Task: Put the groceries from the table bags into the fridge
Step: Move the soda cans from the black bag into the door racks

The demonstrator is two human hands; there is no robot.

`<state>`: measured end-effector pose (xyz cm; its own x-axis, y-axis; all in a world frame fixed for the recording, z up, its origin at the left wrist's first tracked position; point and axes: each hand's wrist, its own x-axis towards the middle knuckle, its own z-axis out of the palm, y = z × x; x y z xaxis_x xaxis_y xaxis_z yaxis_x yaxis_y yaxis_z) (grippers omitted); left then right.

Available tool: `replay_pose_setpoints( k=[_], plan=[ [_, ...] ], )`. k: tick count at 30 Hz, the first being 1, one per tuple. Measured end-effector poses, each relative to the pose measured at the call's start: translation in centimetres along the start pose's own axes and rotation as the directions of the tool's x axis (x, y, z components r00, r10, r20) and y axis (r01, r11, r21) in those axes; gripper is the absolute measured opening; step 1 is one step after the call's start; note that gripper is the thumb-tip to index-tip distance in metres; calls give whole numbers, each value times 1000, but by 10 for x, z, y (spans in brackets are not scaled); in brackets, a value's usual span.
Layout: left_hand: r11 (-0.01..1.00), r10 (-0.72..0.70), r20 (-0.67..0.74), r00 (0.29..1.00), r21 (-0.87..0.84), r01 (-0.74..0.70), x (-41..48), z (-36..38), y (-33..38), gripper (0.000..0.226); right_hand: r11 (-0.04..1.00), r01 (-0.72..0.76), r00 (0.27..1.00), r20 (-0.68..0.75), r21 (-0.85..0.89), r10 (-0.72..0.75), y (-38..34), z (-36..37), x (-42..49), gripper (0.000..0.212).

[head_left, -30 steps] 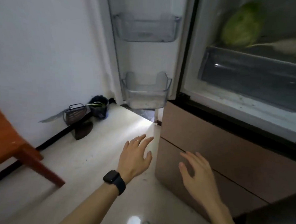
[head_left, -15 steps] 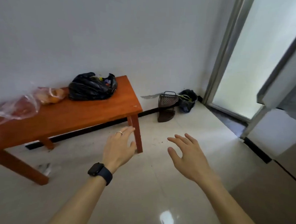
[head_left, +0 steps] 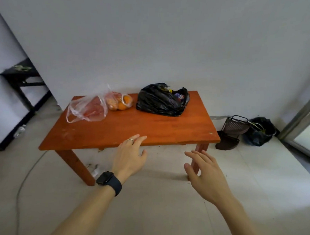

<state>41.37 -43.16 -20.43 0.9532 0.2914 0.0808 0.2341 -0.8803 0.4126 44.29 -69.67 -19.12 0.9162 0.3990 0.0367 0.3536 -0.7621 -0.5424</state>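
Wooden table: black bag open, mixed items; clear bag oranges; clear bag red contents. Left hand, right hand: fingers relaxed, holding nothing

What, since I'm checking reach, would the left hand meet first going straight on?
Probably the wooden table: the left hand points toward its near edge, though depth is unclear.

Wooden table against a wall, black bag near its back right corner, two clear bags of fruit at back left, left hand and right hand empty, fingers spread, before the front edge
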Motion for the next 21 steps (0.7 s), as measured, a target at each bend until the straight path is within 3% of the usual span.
replay_pose_setpoints(
  k=[21],
  plan=[
    [998,22,66,998,-67,-18,301,53,-16,50,1000,2,996,93,-5,-2,49,23,324,48]
  ],
)
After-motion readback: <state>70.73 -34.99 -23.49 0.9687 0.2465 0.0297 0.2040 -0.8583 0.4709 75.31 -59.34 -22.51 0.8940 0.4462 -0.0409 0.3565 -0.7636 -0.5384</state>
